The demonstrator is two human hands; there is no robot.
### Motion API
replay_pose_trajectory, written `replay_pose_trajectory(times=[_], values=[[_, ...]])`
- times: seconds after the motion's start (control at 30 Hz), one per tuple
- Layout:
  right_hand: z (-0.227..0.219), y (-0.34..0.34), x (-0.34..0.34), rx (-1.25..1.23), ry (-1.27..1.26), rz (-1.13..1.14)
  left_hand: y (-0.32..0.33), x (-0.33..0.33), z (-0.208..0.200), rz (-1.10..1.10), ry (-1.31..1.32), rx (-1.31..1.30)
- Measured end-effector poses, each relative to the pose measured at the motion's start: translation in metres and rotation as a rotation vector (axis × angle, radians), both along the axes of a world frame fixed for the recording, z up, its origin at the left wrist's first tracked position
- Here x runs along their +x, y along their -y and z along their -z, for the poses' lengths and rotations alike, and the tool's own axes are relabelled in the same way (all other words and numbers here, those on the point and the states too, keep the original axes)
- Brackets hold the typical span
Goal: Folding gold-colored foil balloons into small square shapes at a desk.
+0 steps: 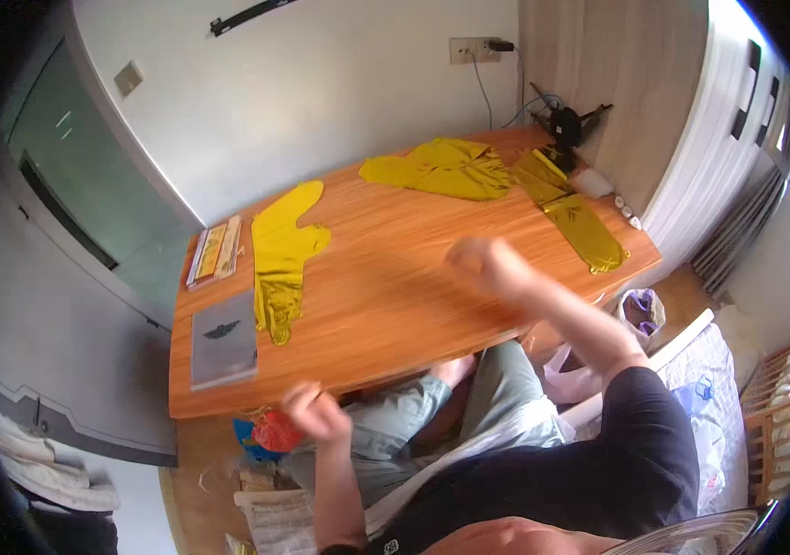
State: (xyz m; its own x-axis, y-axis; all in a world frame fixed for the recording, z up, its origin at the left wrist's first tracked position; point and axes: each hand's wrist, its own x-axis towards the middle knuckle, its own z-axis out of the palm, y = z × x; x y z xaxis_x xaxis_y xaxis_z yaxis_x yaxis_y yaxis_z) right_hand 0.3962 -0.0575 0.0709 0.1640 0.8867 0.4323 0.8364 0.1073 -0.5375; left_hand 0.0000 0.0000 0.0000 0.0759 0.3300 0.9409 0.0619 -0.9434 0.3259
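Note:
My right hand (492,266) is raised over the middle right of the wooden table (385,305). Its fingers curl in a pinch, smeared by motion; whatever they hold cannot be made out. Just off the table's near edge is my left hand (318,413), blurred too, with bent fingers and no nameable thing in them. Flat, shiny gold foil balloons lie on the tabletop: one curved foil balloon (288,250) at the left, a crumpled foil balloon (441,168) at the back, and a long foil balloon (584,231) at the right, nearest my right hand.
A grey laptop (225,340) lies shut at the table's left front, with books (214,252) behind it. A black router (565,125) with cables stands in the back right corner, near small white items (628,211). Below the left edge is a red bag (276,431).

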Motion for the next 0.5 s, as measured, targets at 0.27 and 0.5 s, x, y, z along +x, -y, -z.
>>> replay_pose_trajectory(times=[0.27,0.5], values=[[0.035,-0.072,0.162,-0.111,0.112,0.252,-0.036,0.263,-0.058,0.514,-0.546,-0.467],[0.038,-0.087,0.139,-0.145,0.169,0.4,-0.078,0.343,-0.039,0.17,-0.774,-0.485]])
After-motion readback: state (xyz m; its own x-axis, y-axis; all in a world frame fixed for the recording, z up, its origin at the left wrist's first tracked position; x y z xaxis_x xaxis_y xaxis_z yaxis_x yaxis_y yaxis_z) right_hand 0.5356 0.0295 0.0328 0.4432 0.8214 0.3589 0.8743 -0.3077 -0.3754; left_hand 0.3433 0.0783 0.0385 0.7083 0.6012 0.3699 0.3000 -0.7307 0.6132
